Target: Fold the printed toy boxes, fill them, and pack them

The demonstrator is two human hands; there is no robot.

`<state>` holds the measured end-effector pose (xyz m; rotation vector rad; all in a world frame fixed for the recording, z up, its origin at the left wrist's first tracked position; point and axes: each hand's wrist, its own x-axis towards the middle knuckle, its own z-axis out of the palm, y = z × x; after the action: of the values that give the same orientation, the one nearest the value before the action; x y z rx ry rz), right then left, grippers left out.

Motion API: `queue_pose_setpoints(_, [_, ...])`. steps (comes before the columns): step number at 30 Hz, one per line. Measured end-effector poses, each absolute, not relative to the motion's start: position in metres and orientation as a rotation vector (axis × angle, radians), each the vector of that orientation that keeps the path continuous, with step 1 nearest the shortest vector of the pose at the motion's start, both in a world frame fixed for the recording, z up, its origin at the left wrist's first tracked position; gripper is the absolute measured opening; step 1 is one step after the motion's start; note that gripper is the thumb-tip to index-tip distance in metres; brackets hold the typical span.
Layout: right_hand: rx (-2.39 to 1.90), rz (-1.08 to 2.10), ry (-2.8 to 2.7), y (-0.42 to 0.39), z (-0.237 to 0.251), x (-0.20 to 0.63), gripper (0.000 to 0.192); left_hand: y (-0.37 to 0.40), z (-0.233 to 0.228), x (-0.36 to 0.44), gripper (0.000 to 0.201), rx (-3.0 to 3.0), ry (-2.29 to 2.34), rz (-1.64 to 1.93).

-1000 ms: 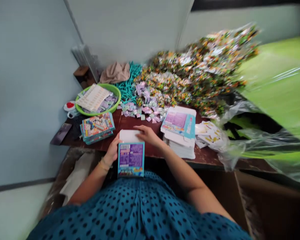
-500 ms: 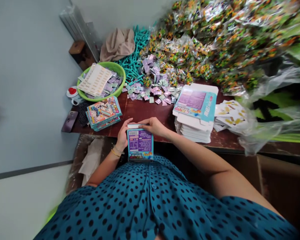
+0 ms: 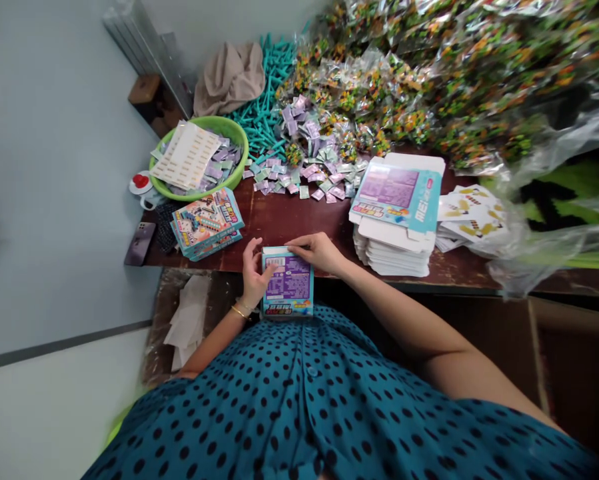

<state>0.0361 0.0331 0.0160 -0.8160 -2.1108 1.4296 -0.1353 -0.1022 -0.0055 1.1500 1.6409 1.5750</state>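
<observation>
A small blue and purple cardboard box point(image 3: 289, 283) stands upright against my shirt at the table's front edge, its printed back turned up toward me. My left hand point(image 3: 255, 275) grips the box's left side, with the thumb lying across the printed face and the fingers behind. At the top edge, my right hand point(image 3: 316, 253) pinches the white flap end of the box between thumb and fingers. To the left lies a short stack of printed boxes point(image 3: 206, 223). On the right is a stack of flat, unfolded box blanks point(image 3: 396, 200).
A green basket point(image 3: 239, 173) holds small sachets and sticker sheets. Loose sachets point(image 3: 324, 180), teal sticks point(image 3: 274, 77) and bagged coloured pieces point(image 3: 404, 100) cover the back of the table. Printed leaflets point(image 3: 472, 213) lie far right; a phone point(image 3: 140, 243) sits at the left edge.
My left thumb has come over onto the box's printed face. My right hand still works at the top edge. The view has shifted slightly.
</observation>
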Motion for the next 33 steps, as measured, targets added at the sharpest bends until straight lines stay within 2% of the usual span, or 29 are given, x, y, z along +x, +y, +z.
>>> queue_pose_setpoints(5, [-0.47, 1.588, -2.214, 0.035, 0.018, 0.05, 0.037, -0.105, -0.008, -0.14, 0.035, 1.262, 1.783, 1.571])
queue_pose_setpoints(8, [-0.612, 1.576, -1.951, 0.014, -0.004, 0.053, 0.044, -0.111, -0.013, -0.145, 0.032, 1.245, 1.852, 1.599])
queue_pose_setpoints(12, [-0.831, 1.487, -1.69, -0.017, -0.035, 0.043, 0.035, -0.116, -0.018, -0.144, 0.034, 1.174, 1.844, 1.585])
queue_pose_setpoints(14, [-0.857, 1.491, -1.655, -0.021, -0.031, 0.038, 0.042, -0.113, -0.012, -0.145, 0.033, 1.151, 1.853, 1.614])
queue_pose_setpoints(17, [-0.868, 1.566, -1.692, -0.015, 0.005, 0.041, 0.064, -0.101, 0.01, -0.149, 0.034, 1.182, 1.848, 1.729])
queue_pose_setpoints(20, [-0.994, 1.269, -1.86, -0.014, 0.052, 0.043, 0.064, -0.088, 0.034, -0.156, 0.03, 1.282, 1.781, 1.879])
queue_pose_setpoints(23, [-0.984, 0.892, -2.039, -0.016, 0.064, 0.028, 0.07, -0.084, 0.034, -0.162, 0.032, 1.524, 1.787, 1.947])
queue_pose_setpoints(25, [-0.832, 0.927, -2.199, -0.002, 0.047, 0.011, 0.066, -0.083, 0.019, -0.164, 0.039, 1.763, 1.834, 1.74])
queue_pose_setpoints(28, [-0.918, 0.918, -2.263, 0.058, 0.009, -0.005, 0.04, -0.078, -0.013, -0.153, 0.056, 2.077, 1.931, 1.11])
queue_pose_setpoints(31, [-1.296, 0.574, -2.268, 0.133, -0.018, 0.0, 0.042, -0.069, -0.036, -0.124, 0.079, 2.291, 1.947, 0.552])
queue_pose_setpoints(33, [-1.372, 0.483, -2.318, 0.16, -0.032, 0.01, 0.041, -0.061, -0.042, -0.106, 0.087, 2.361, 1.937, 0.373])
